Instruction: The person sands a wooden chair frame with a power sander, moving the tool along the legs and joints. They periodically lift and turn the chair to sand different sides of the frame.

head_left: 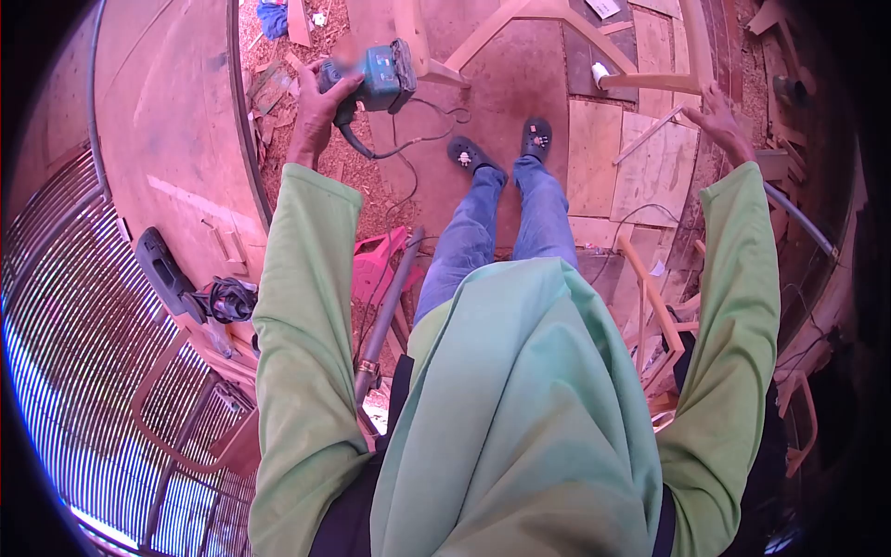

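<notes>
My left hand point(321, 104) is wrapped round a green electric sander point(379, 78) at the upper left. The sander is held in the air with its dark pad side facing right, and its cord point(408, 144) loops down toward the floor. At the upper right, my right hand point(722, 125) has its fingers stretched out against the end of a wooden chair frame point(703, 56), with the thumb spread away. The frame's pale curved members point(506, 20) run across the top of the view, partly cut off by the edge.
A large wooden board point(176, 102) lies on the left, with a dark shoe-shaped object point(164, 269) near its edge. Wood shavings point(357, 200) and scraps cover the floor. A pink plastic chair point(376, 265) and a metal pipe point(385, 316) stand close by. More wooden frames point(654, 297) are at right.
</notes>
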The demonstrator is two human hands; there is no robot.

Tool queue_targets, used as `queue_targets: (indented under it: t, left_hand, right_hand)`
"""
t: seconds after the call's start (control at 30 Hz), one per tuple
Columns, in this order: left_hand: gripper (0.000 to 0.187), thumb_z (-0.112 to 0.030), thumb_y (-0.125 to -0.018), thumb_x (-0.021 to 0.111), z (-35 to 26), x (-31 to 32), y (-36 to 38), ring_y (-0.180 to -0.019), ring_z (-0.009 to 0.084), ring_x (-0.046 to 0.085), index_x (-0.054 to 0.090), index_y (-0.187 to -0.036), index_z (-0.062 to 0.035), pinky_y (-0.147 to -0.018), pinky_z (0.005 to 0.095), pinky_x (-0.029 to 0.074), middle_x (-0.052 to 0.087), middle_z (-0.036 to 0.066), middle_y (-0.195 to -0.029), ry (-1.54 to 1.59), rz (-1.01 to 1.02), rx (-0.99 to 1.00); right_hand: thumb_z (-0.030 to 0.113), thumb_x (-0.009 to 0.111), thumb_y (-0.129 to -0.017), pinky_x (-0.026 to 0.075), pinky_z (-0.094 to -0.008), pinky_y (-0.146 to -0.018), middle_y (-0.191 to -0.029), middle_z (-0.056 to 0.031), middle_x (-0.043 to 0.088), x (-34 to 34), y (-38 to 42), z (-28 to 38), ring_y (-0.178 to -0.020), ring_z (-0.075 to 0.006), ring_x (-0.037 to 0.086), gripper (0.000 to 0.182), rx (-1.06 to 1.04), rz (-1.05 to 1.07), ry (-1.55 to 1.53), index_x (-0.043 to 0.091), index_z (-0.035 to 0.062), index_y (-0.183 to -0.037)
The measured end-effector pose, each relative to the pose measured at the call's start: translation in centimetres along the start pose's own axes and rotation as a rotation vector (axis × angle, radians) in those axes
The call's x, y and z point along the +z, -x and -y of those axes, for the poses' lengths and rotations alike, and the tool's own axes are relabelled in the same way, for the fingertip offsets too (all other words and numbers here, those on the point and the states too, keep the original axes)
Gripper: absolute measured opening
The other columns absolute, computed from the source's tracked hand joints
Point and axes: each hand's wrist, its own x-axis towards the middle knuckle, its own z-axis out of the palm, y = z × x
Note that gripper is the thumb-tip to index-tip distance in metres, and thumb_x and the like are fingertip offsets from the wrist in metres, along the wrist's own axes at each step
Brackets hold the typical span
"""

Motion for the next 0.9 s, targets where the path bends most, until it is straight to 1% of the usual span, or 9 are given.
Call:
queue_targets:
  t: [0.07,0.3,0.4,0.43,0.5,0.57,0.73,0.8,0.9]
  left_hand:
    - [0.062,-0.029,-0.088,0.084,1.3,-0.8,-1.0,-0.074,0.0165,0.066,0.048,-0.131,-0.0037,-0.053,0.0284,0.054,0.062,0.011,-0.104,0.205,0.15,-0.128]
    - [0.045,-0.03,-0.094,0.074,6.5,0.1,-1.7,-0.065,0.0162,0.06,0.052,-0.124,-0.0052,-0.047,0.0251,0.048,0.062,0.008,-0.098,0.53,0.188,-0.228]
    - [0.033,-0.03,-0.096,0.073,9.5,1.0,-1.7,-0.063,0.0156,0.058,0.054,-0.114,-0.01,-0.044,0.0246,0.044,0.061,0.006,-0.091,0.729,0.196,-0.313]
    - [0.033,-0.03,-0.096,0.073,9.4,1.4,-1.7,-0.063,0.0156,0.058,0.054,-0.114,-0.01,-0.044,0.0246,0.044,0.061,0.006,-0.091,0.745,0.179,-0.303]
    - [0.034,-0.032,-0.096,0.074,9.3,2.0,-1.2,-0.061,0.015,0.058,0.054,-0.114,-0.0108,-0.043,0.0246,0.044,0.06,0.006,-0.09,0.711,0.107,-0.293]
    - [0.036,-0.032,-0.096,0.075,9.3,2.2,-1.0,-0.059,0.0145,0.058,0.053,-0.115,-0.0108,-0.042,0.0249,0.043,0.06,0.006,-0.089,0.715,0.067,-0.281]
    - [0.037,-0.031,-0.097,0.072,8.4,2.2,-0.3,-0.057,0.0129,0.058,0.053,-0.121,-0.0097,-0.041,0.0224,0.043,0.062,0.005,-0.088,0.71,0.065,-0.234]
    - [0.038,-0.031,-0.097,0.073,8.4,2.1,-0.5,-0.057,0.0132,0.058,0.053,-0.122,-0.0102,-0.042,0.0226,0.043,0.062,0.006,-0.089,0.71,0.055,-0.224]
    - [0.044,-0.031,-0.093,0.077,9.0,2.0,-0.8,-0.056,0.015,0.058,0.053,-0.124,-0.0109,-0.041,0.0255,0.043,0.06,0.006,-0.087,0.716,0.059,-0.24]
  right_hand:
    - [0.063,0.071,-0.087,0.011,-0.0398,-0.13,-0.173,-0.0255,0.007,0.1,-0.1,-0.3,-0.162,-0.0334,0.006,0.111,0.003,-0.001,-0.019,0.025,-0.0055,-0.162]
    - [0.06,0.074,-0.086,0.011,-0.0399,-0.129,-0.173,-0.0241,0.007,-0.8,2.1,2.1,-0.162,-0.0315,0.006,0.114,0.034,-0.029,-0.278,0.023,-0.0083,-0.161]
    - [0.058,0.076,-0.086,0.012,-0.0394,-0.129,-0.174,-0.0223,0.006,-0.9,1.5,1.5,-0.162,-0.0309,0.005,0.113,0.046,-0.002,-0.158,0.023,-0.0082,-0.161]
    - [0.058,0.076,-0.086,0.012,-0.0394,-0.129,-0.174,-0.0223,0.006,-1.0,1.6,1.6,-0.162,-0.0309,0.005,0.113,0.029,-0.007,-0.141,0.023,-0.0082,-0.161]
    - [0.055,0.078,-0.086,0.011,-0.0389,-0.129,-0.174,-0.0207,0.006,-1.5,1.9,1.9,-0.162,-0.0298,0.004,0.111,0.054,0.027,-0.316,0.025,-0.007,-0.162]
    - [0.054,0.078,-0.085,0.013,-0.0393,-0.129,-0.174,-0.0206,0.007,-1.8,2.2,2.6,-0.162,-0.0295,0.005,0.11,0.059,0.022,-0.315,0.026,-0.006,-0.162]
    - [0.051,0.079,-0.086,0.018,-0.0414,-0.128,-0.174,-0.0199,0.009,-2.5,2.8,4.0,-0.162,-0.0283,0.009,0.105,0.112,0.023,-0.399,0.03,-0.0038,-0.161]
    - [0.047,0.079,-0.087,0.022,-0.0426,-0.127,-0.174,-0.0191,0.01,-2.8,3.3,4.3,-0.161,-0.0277,0.011,0.099,0.127,0.016,-0.523,0.034,-0.0016,-0.161]
    - [0.043,0.079,-0.088,0.023,-0.0425,-0.127,-0.174,-0.0187,0.013,-3.7,3.8,4.2,-0.161,-0.0276,0.014,0.093,0.044,0.061,-0.616,0.038,0.001,-0.16]
